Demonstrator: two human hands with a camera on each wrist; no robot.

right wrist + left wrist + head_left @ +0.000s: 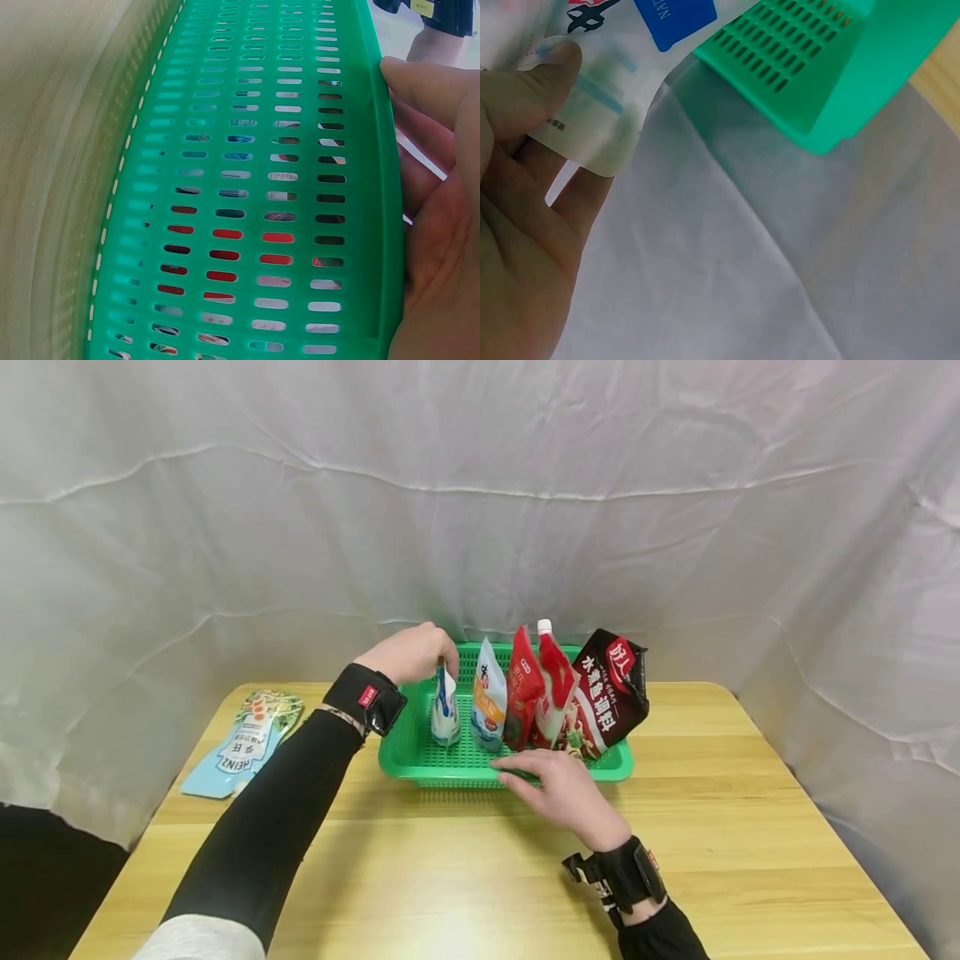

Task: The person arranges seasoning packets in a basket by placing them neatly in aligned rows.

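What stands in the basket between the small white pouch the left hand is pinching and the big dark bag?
In the head view, between the white pouch and the dark bag stand a white-and-blue pouch and two red pouches.

A light-blue Heinz pouch (240,747) lies flat at nine o'clock on the wooden surface (750,827), well apart from everything else. A creased white sheet (480,485) hangs at twelve o'clock.
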